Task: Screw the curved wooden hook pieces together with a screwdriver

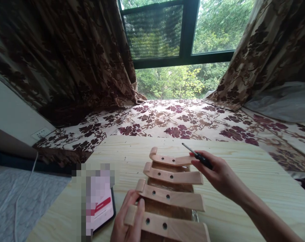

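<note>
A wooden rack [172,208] lies on a light wooden table, with several pale curved wooden hooks fixed across a brown backboard. Each hook shows two dark screw holes or screw heads; I cannot tell which. My left hand [128,216] is closed around the curled left end of the nearest hook [177,227]. My right hand [215,171] grips a screwdriver [204,160] by its black handle, its metal shaft pointing up and left. This hand is by the right end of the farthest hook [167,160], and the screwdriver's tip is clear of the screws.
Left of the rack lies a phone [108,208], partly blurred out. Small specks dot the table [122,151]. Beyond it are a flower-patterned cloth [172,117], a window [187,33] and curtains [92,50]. A white cable [24,191] hangs at the left.
</note>
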### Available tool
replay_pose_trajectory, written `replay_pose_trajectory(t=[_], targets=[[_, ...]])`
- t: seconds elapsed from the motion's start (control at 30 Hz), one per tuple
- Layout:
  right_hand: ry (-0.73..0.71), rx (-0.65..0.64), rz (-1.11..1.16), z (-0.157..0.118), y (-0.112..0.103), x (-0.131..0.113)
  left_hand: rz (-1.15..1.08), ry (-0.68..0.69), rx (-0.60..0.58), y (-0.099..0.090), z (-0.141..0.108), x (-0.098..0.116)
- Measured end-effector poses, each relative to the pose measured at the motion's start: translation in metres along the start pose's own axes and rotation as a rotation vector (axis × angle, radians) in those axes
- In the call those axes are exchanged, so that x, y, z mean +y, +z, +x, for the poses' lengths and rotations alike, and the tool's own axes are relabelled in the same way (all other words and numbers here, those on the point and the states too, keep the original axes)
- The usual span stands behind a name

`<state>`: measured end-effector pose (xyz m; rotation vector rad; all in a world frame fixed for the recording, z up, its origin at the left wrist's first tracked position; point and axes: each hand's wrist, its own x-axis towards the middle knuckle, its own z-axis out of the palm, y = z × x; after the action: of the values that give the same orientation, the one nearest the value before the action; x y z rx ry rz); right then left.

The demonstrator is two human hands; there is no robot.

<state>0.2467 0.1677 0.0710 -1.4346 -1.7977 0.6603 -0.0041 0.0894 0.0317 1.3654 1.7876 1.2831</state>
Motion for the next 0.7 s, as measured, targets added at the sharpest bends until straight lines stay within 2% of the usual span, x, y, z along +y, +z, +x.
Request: replay_pose_trajectory(t=[0.2,0.33,0.43,0.6,0.7], targets=[[0.002,-0.063,0.024,0.004,-0.002,0.003,0.032,-0.005,-0.101,-0.004,0.002,-0.008],[0.006,-0.066,0.024,0.003,-0.002,0.003,0.002,-0.047,0.032,0.002,-0.005,-0.010],[0.007,-0.071,0.016,0.002,-0.001,0.003,0.018,-0.117,0.062,0.006,-0.009,-0.015],[0.000,-0.090,0.000,0.009,-0.002,0.005,0.028,-0.078,-0.019,0.003,-0.005,-0.025],[-0.028,-0.140,-0.039,0.014,-0.012,0.000,0.001,-0.069,-0.072,0.000,-0.004,-0.025]])
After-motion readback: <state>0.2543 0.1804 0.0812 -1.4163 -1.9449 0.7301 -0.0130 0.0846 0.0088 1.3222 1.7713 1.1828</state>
